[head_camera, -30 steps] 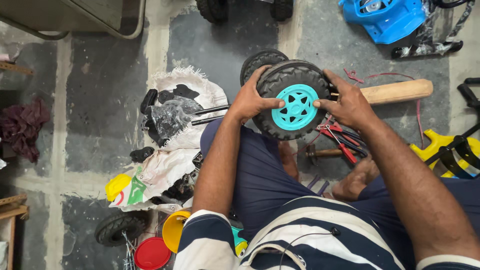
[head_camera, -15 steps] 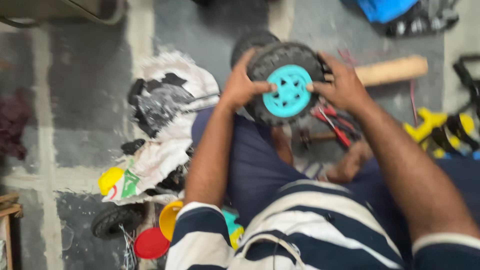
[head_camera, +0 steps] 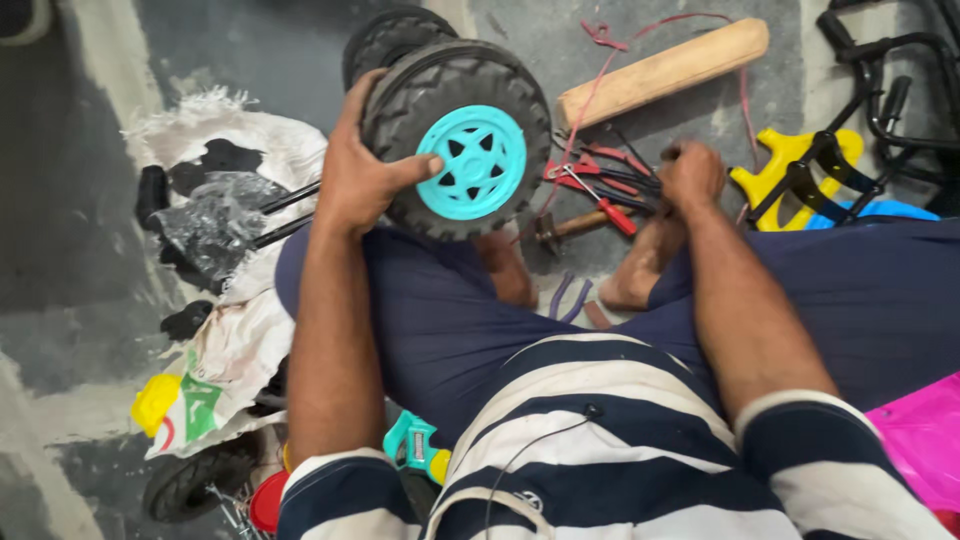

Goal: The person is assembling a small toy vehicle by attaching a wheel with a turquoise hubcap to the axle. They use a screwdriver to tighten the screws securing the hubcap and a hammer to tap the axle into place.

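My left hand (head_camera: 362,170) grips a black toy wheel (head_camera: 462,140) with a turquoise hub, held upright above my left knee. A second black wheel (head_camera: 385,35) shows just behind it. My right hand (head_camera: 692,175) is down on the floor among the tools, fingers closed around dark handles in a pile of red-handled pliers (head_camera: 600,185); exactly which tool it grips I cannot tell. A small hammer (head_camera: 570,225) lies beside the pile. A thick wooden stick (head_camera: 662,72) lies on the floor beyond the tools.
A white sack (head_camera: 235,340) with black parts and metal rods lies at left. Yellow and black toy frame parts (head_camera: 810,170) sit at right. Another wheel (head_camera: 190,485), a red lid and a turquoise part are near my left side. Pink plastic (head_camera: 920,440) is at lower right.
My right hand has left the wheel and dropped to the tool pile on the floor. My left hand alone now holds the wheel. The camera has moved closer.
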